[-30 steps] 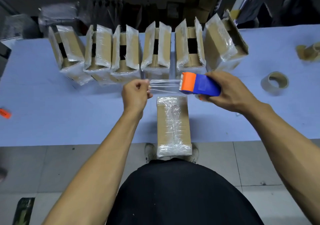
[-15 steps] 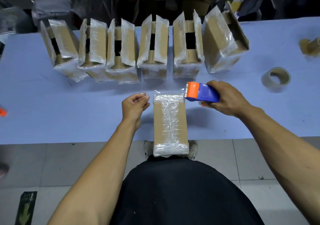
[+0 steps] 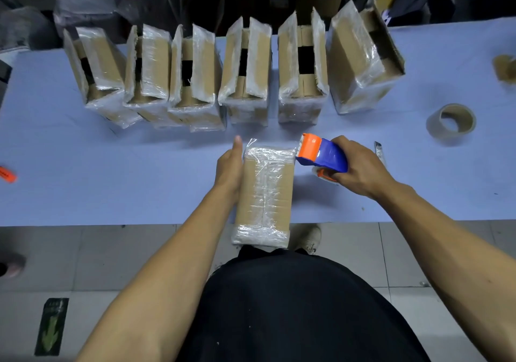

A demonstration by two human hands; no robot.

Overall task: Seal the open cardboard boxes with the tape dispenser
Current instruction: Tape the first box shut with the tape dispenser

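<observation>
The long brown cardboard box wrapped in clear tape (image 3: 264,194) lies flat in front of me at the near edge of the pale blue tabletop (image 3: 111,180), its near end overhanging that edge. Shiny tape is bunched across its far end and its near end, with a strip running down the middle seam. My left hand (image 3: 230,167) rests flat against the box's left side, fingers straight. My right hand (image 3: 360,166) grips the blue and orange tape dispenser (image 3: 321,153), whose orange head touches the box's far right corner.

Beyond the box stands a row of six open cardboard boxes with tape-covered flaps (image 3: 245,74), the rightmost one tilted. Right of the box, well apart, sits a brown roll of tape (image 3: 451,124); a second roll (image 3: 505,67) is cut off by the frame. A small orange object (image 3: 7,174) far to the left is also cut off. The dispenser's underside is hidden by my hand.
</observation>
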